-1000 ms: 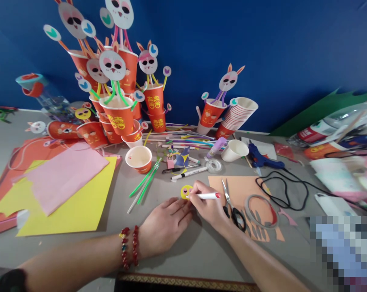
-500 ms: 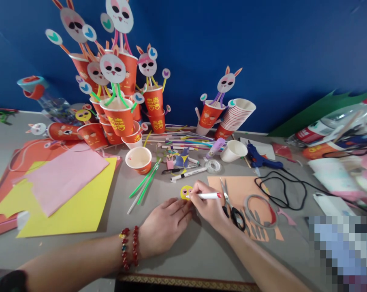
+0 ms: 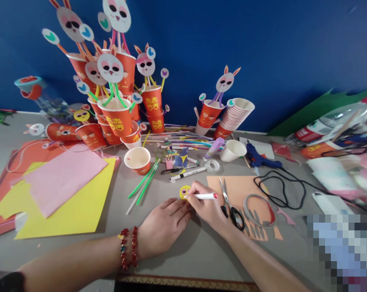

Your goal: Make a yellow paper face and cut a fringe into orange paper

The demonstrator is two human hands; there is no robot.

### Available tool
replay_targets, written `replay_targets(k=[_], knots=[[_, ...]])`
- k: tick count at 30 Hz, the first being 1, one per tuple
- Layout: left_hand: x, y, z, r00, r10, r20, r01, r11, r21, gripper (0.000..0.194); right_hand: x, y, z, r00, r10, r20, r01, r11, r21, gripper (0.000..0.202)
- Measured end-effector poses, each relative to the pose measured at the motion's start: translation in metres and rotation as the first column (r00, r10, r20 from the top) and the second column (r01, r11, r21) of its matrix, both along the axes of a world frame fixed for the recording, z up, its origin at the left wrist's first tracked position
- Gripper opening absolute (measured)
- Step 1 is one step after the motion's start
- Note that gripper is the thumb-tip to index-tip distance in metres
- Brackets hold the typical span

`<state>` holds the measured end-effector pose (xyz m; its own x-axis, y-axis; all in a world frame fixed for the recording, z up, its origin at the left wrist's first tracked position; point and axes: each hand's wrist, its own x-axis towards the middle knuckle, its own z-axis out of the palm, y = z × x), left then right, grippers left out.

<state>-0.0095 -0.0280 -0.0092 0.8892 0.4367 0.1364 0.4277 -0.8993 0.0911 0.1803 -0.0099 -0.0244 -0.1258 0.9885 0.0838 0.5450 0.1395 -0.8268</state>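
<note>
A small round yellow paper face (image 3: 182,191) with pink and dark eye marks lies on the grey table. My right hand (image 3: 206,205) is closed around a white marker with a red end (image 3: 208,196), its tip at the face. My left hand (image 3: 165,225), with red bead bracelets at the wrist, lies flat on the table, its fingers outstretched to the face's lower edge. Part of the face is hidden by my right fingers. Just right of my right hand, black-handled scissors (image 3: 232,209) rest on an orange paper sheet (image 3: 213,182).
Red paper cups with rabbit faces (image 3: 115,121) stand at the back left. Yellow paper (image 3: 95,202) lies at left. Green straws (image 3: 144,184), a white marker (image 3: 188,174) and a tape roll (image 3: 212,166) lie ahead. A blue glue gun (image 3: 259,158) trails its cord at right.
The view has shifted very slightly. My right hand and its marker have moved a little over the yellow face; my left hand stays flat in place.
</note>
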Motion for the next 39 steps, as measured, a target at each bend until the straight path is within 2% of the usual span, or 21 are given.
replay_targets(k=[28, 34, 39], knots=[[0.0005, 0.0002, 0.0027, 1.000, 0.004, -0.011, -0.005, 1.000, -0.013, 0.037, 0.0010, -0.0010, -0.0024, 1.000, -0.002, -0.007, 0.002, 1.000, 0.003, 0.015], [-0.0003, 0.0001, 0.0016, 1.000, -0.009, -0.020, 0.009, 1.000, -0.007, 0.039, 0.0011, 0.0001, -0.0016, 0.994, -0.058, -0.091, 0.059, 0.998, 0.002, 0.021], [-0.0008, 0.0004, 0.0031, 1.000, -0.009, -0.028, 0.009, 1.000, -0.020, 0.040, 0.0004, 0.0000, -0.0022, 0.996, -0.049, -0.070, 0.050, 0.999, 0.014, 0.020]])
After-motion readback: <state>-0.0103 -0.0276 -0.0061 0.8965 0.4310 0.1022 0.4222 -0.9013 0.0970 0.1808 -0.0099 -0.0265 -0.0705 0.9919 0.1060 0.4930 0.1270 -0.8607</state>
